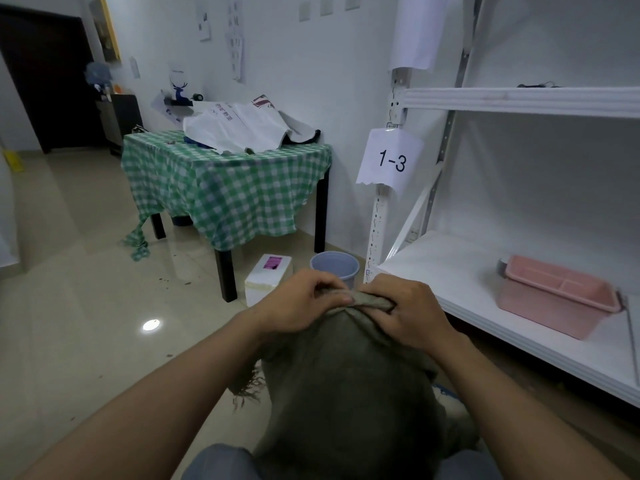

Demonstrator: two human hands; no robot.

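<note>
Grey-green fringed woven cloth (346,393) hangs over the person's lap, top edge bunched (rolled tight). Left hand (298,303) and right hand (405,313) pinch that edge, fingers curled, beside the white metal shelf (485,306).

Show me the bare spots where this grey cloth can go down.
The lower shelf board is bare between its front post and the pink bin. The floor tiles left of the checked table are open too. Crowded: the table's back half under white garments, and the floor by the foam box and bucket beyond the cloth.
</note>
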